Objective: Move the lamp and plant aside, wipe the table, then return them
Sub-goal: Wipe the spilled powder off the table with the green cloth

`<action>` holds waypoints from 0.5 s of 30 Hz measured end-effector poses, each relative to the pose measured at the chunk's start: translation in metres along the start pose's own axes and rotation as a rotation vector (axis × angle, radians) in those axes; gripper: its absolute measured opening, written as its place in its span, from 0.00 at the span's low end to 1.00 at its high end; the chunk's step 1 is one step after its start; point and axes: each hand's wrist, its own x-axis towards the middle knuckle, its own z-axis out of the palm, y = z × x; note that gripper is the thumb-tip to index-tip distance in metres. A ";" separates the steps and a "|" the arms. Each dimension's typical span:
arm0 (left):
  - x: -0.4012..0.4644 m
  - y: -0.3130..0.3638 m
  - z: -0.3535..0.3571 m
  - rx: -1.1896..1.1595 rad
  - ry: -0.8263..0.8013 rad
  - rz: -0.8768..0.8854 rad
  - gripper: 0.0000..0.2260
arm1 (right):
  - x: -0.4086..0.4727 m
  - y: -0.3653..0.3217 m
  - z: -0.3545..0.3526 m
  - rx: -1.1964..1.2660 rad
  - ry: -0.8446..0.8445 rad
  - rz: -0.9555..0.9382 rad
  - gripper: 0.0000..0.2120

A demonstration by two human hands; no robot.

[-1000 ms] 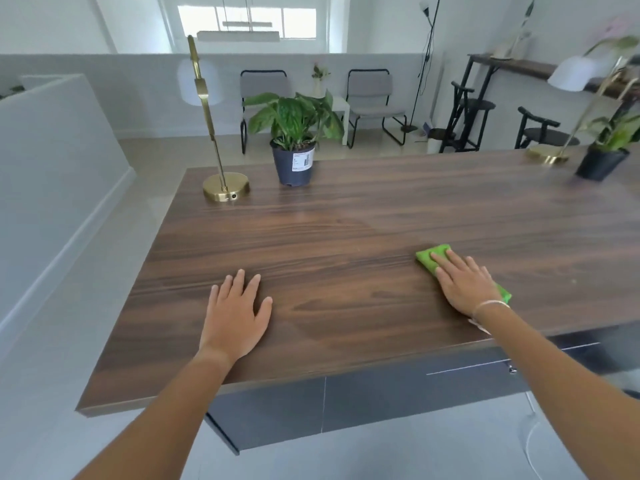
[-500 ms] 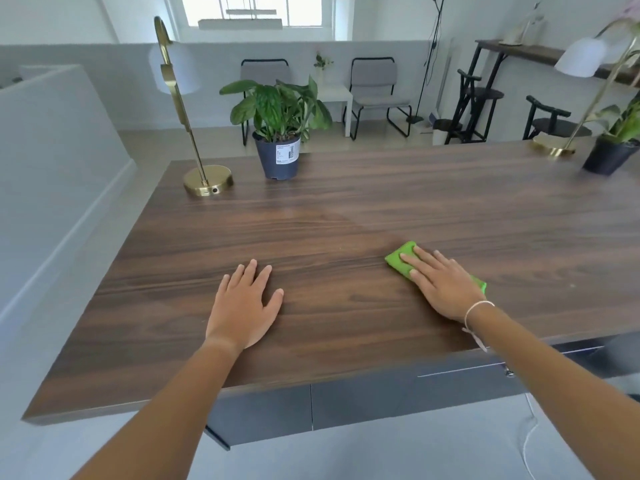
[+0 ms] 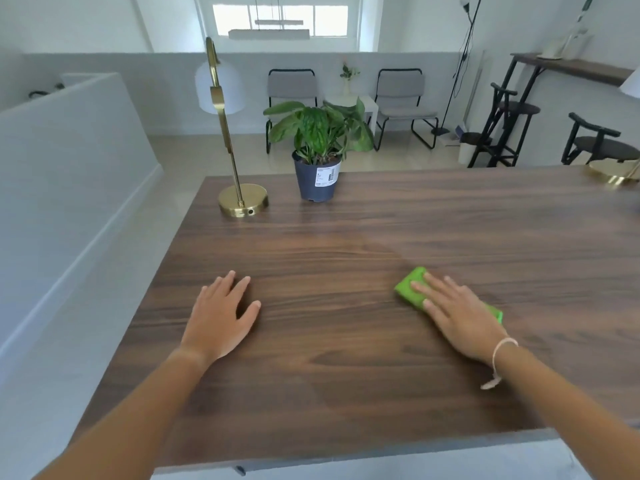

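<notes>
A brass lamp (image 3: pixel 242 201) with a white shade stands at the far left corner of the dark wooden table (image 3: pixel 346 358). Just right of it is a leafy plant (image 3: pixel 318 147) in a dark grey pot. My left hand (image 3: pixel 221 317) lies flat on the table, fingers apart, holding nothing. My right hand (image 3: pixel 457 317) presses flat on a green cloth (image 3: pixel 412 289) at the centre right of the table; part of the cloth is hidden under the palm.
A second brass lamp base (image 3: pixel 611 171) sits at the table's far right edge. Behind the table are two grey chairs (image 3: pixel 401 105), a small white side table, black stools (image 3: pixel 595 143) and a high shelf. A grey half wall (image 3: pixel 69 168) runs along the left.
The view has shifted and come closer over the table. My right hand with the green cloth has slid slightly left and forward. My left hand stays flat on the table.
</notes>
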 end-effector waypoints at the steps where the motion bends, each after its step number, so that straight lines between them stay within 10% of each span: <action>1: 0.005 -0.007 -0.002 0.016 -0.001 -0.019 0.26 | 0.022 0.008 -0.003 -0.028 0.023 0.093 0.23; 6: 0.015 -0.016 0.004 0.033 0.020 -0.004 0.26 | 0.133 -0.031 0.008 -0.060 0.040 0.232 0.22; 15: 0.016 -0.017 0.003 0.038 0.013 -0.008 0.26 | 0.055 -0.093 0.019 -0.006 -0.087 -0.309 0.33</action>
